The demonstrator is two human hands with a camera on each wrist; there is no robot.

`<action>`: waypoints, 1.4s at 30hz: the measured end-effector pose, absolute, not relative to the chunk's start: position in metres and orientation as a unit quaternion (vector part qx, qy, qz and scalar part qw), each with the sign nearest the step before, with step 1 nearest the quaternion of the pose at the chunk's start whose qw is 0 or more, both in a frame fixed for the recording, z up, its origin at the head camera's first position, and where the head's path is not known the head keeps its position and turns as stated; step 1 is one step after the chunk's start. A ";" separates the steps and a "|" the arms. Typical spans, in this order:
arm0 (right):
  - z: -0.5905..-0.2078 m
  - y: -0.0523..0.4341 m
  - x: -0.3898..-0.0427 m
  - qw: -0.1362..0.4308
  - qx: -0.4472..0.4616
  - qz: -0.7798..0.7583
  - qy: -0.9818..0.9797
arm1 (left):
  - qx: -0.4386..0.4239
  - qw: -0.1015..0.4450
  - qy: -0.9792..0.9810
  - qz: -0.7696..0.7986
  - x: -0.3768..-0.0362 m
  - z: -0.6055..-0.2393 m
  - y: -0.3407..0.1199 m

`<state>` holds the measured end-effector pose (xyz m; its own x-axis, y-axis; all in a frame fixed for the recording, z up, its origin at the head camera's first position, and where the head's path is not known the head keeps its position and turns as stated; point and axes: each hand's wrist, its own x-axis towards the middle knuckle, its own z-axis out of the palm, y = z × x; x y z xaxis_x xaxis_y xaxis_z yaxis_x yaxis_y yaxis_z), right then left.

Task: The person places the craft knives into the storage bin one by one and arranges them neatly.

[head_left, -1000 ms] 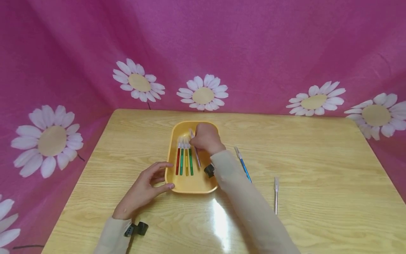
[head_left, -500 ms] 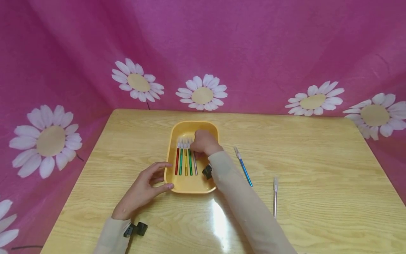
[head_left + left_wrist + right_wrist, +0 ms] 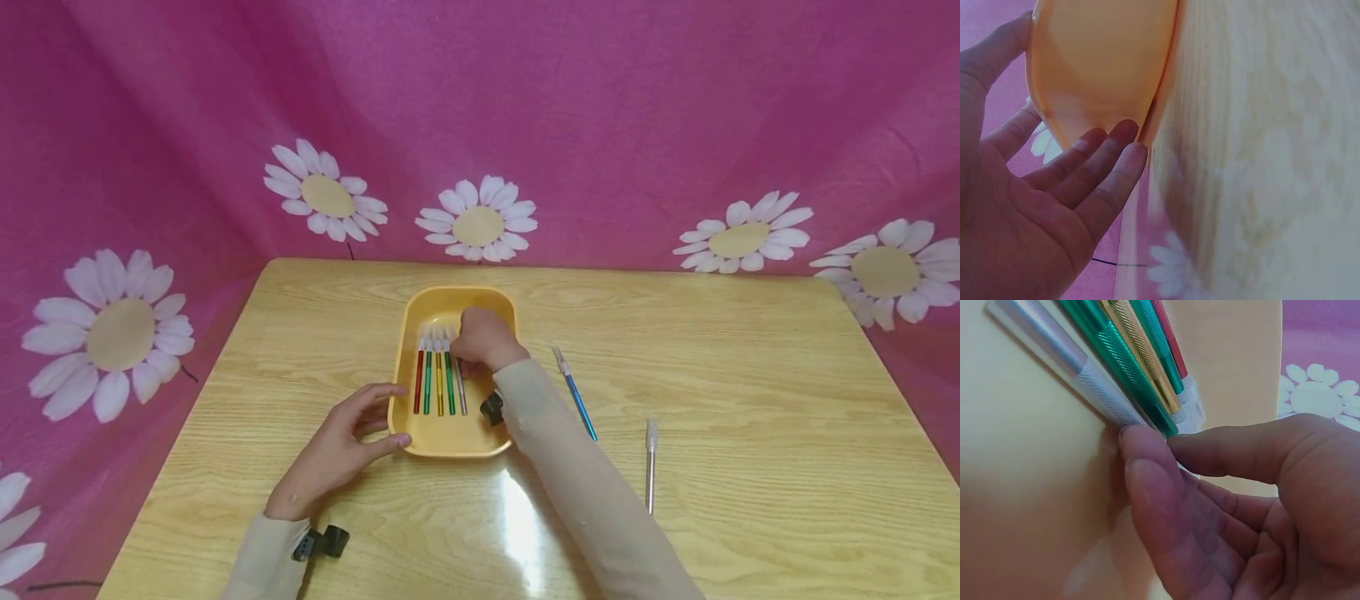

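Observation:
My left hand holds the yellow tray at its near left corner. Its thumb and one finger reach over the rim, and in the left wrist view other fingers lie against the outer wall. Inside the tray, my right hand pinches a pale purple craft knife with a knurled handle, near its capped end, which the fingers hide. That knife lies beside a green craft knife, in a row with a gold one, another green one and a red one.
On the wooden table, right of the tray, lie a blue craft knife and a silver craft knife, both with clear caps. A pink cloth with daisies hangs behind the table and on both sides.
The pale purple craft knife, tilted in my right hand one second ago, has come down and straightened alongside the row. My left hand has stayed on the tray.

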<state>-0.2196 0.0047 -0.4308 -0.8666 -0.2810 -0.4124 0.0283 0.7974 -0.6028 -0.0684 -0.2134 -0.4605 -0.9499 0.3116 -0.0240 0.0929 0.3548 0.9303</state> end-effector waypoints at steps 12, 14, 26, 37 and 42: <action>-0.429 0.006 -0.218 0.234 -0.083 -0.304 0.920 | 0.117 0.104 0.819 0.552 -0.067 -0.460 -0.213; -0.428 0.007 -0.217 0.222 -0.085 -0.304 0.923 | 0.120 0.103 0.819 0.551 -0.068 -0.460 -0.213; -0.385 0.020 -0.198 0.114 -0.132 -0.302 0.937 | 0.129 0.099 0.817 0.554 -0.068 -0.460 -0.213; -0.369 0.087 -0.179 0.057 -0.133 -0.235 0.961 | 0.117 0.109 0.816 0.555 -0.067 -0.461 -0.213; -0.377 0.146 -0.160 0.052 -0.125 -0.214 0.967 | 0.110 0.114 0.818 0.552 -0.067 -0.459 -0.213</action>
<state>-0.1602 0.1458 -0.3770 -0.9633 -0.2643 -0.0467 -0.2201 0.8773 -0.4266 -0.0670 -0.2133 -0.4591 -0.9496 0.3066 -0.0657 0.0536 0.3653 0.9293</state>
